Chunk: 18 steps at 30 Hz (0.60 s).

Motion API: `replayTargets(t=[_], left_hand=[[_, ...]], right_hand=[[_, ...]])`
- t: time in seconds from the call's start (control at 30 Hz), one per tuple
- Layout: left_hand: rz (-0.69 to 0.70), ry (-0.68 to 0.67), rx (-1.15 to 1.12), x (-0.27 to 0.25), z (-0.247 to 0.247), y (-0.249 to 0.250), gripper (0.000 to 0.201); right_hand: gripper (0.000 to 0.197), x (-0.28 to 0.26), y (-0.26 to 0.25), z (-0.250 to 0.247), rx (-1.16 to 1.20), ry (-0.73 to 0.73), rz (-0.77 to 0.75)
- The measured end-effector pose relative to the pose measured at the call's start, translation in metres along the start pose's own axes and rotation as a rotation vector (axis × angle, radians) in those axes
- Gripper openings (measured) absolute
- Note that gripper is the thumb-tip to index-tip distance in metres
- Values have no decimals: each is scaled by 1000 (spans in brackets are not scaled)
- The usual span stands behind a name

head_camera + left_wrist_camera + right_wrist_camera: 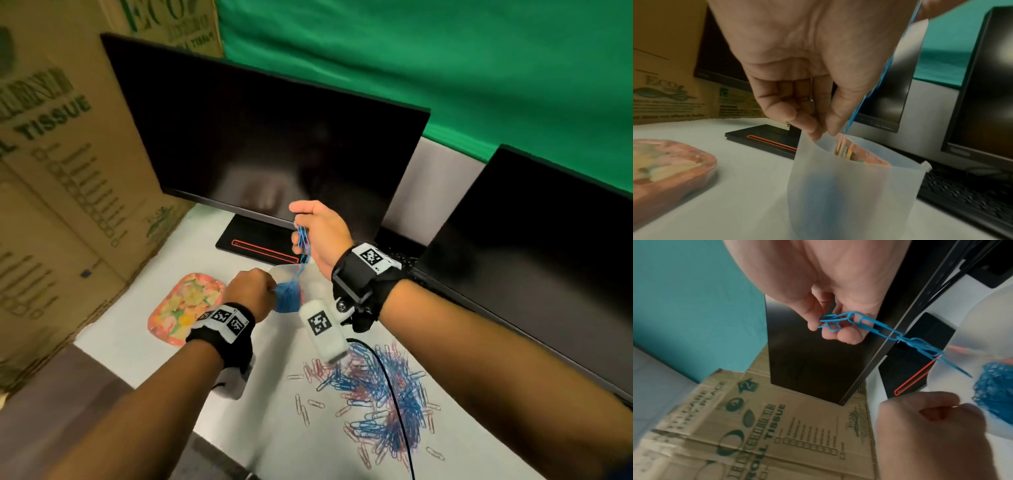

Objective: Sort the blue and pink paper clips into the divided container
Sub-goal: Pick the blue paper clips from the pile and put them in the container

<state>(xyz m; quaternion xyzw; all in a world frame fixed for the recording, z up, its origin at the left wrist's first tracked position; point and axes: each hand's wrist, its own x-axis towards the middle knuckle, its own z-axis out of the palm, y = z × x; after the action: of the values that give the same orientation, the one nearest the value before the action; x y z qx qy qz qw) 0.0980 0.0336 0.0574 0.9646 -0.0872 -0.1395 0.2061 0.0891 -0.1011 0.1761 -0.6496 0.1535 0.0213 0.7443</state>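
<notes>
My left hand (269,286) pinches the near rim of a translucent divided container (849,186) standing on the white table. Blue clips (287,299) fill one compartment; pink ones (857,154) show in the far compartment. Above the container, my right hand (297,221) pinches the top of a linked string of blue paper clips (890,335), and the string hangs down to the container's mouth. In the right wrist view the fingertips (849,335) curl round the top clips, with the left hand (931,426) below. A mixed pile of blue and pink clips (380,397) lies near the right forearm.
A pink patterned lid (186,308) lies left of the container. Two dark monitors (274,144) stand behind, one base (253,243) just beyond the container. A keyboard (972,203) lies to the right, and a cardboard box (61,171) walls the left side. A black cable (394,394) crosses the pile.
</notes>
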Motion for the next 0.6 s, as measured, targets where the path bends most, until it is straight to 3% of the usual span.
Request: replayTargets(t=[0.2, 0.4, 0.6], left_hand=[[-53, 53, -82, -9, -1, -23, 27], [-13, 39, -100, -21, 9, -11, 20], [122, -98, -135, -40, 48, 23, 15]], right_hand=[[26, 24, 41, 3, -215, -16, 54], [33, 25, 68, -45, -526, 75, 22], [35, -14, 91, -125, -378, 162, 105]])
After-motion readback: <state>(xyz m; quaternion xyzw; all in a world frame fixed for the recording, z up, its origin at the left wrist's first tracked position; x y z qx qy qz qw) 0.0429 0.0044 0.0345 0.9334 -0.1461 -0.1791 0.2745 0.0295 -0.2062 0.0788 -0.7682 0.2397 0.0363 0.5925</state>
